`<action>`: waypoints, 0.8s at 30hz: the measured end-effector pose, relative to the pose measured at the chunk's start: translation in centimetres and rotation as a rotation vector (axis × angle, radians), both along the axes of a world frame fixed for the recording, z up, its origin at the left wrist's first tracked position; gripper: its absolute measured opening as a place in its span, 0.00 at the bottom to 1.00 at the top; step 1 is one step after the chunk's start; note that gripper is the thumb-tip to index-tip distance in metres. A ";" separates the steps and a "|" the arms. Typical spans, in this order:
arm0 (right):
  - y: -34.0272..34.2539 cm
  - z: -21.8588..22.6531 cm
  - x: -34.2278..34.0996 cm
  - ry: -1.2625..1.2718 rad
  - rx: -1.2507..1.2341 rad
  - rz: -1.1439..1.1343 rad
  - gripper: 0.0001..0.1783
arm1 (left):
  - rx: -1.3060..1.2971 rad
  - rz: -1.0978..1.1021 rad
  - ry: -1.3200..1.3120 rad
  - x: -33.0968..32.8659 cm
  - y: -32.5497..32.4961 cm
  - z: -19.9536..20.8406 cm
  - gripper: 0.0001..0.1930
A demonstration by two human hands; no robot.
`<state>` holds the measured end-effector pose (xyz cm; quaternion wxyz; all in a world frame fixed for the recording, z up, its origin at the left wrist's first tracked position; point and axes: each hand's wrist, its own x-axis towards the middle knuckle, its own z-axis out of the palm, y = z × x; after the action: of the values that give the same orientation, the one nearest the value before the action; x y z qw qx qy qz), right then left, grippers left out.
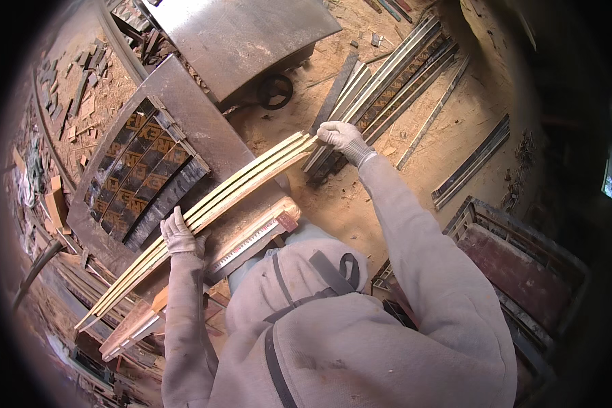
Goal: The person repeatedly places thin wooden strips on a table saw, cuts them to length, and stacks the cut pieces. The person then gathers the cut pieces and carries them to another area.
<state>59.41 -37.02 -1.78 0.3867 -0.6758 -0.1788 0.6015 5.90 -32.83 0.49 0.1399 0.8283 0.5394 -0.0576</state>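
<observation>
Closest to the camera, a pale sweatshirt (401, 340) crossed by a dark strap (277, 364) fills the bottom of the frame. Beyond it, a bundle of long pale strips (251, 171) slants from lower left to upper centre, across a dusty worktable (214, 129). The gloved left hand (182, 236) lies on the bundle left of centre, fingers nearly straight, thumb spread; how firmly it presses, I cannot tell. The gloved right hand (345, 139) curls its fingers around the upper right end.

The strips look like wood: probably light singly, fairly stiff but springy over that length, with edges that may splinter and layers that could slide apart. Holding both ends, or one end and the middle, should keep them aligned.

Both ends reach past the worktable. Dark printed panels (132, 166) sit just above the bundle and a scale-marked bar (248, 243) just below, so sideways room seems tight. Stacked strips (394, 71) lie near the right end; sawdust-covered floor (343, 211) spreads below them.
</observation>
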 end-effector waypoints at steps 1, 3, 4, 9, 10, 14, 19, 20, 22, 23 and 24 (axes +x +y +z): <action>0.0 0.0 0.1 -0.017 -0.072 -0.029 0.35 | 0.002 0.006 -0.008 0.1 -0.1 0.0 0.69; -0.1 0.2 0.1 -0.035 0.029 0.001 0.26 | 0.028 0.004 -0.015 0.2 -0.3 -0.1 0.66; -0.1 0.2 0.0 -0.068 0.029 0.009 0.25 | 0.037 0.007 -0.008 0.4 -0.3 -0.2 0.65; 0.0 0.4 -0.5 -0.074 0.034 -0.046 0.21 | 0.071 0.025 0.001 0.6 -0.1 -1.2 0.53; 0.1 0.3 -0.7 -0.144 0.080 -0.019 0.20 | 0.106 0.008 -0.068 0.6 -0.2 -1.4 0.48; 0.0 0.5 -1.8 -0.654 0.297 0.151 0.22 | 0.069 0.089 -0.009 0.0 -0.7 -1.9 0.46; -0.5 2.0 -4.1 -1.081 0.417 0.685 0.18 | 0.183 -0.013 -0.104 -0.4 -1.7 -1.9 0.53; -0.6 2.6 -4.6 -1.099 0.407 0.664 0.18 | 0.160 0.004 -0.062 -0.5 -2.0 -1.7 0.53; -0.7 4.2 -5.5 -1.099 0.309 0.726 0.17 | 0.057 0.039 0.006 -0.7 -2.4 -1.4 0.50; -0.7 5.1 -6.0 -1.167 0.338 0.772 0.23 | 0.111 0.011 -0.028 -0.9 -2.4 -1.4 0.48; -0.7 5.9 -7.0 -1.286 0.460 0.792 0.30 | 0.106 0.004 -0.027 -1.2 -2.6 -1.2 0.47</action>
<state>52.39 -37.72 4.10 0.0943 -0.6802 -0.7146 0.1335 4.73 -35.45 -0.68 0.1035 0.8342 0.5414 -0.0174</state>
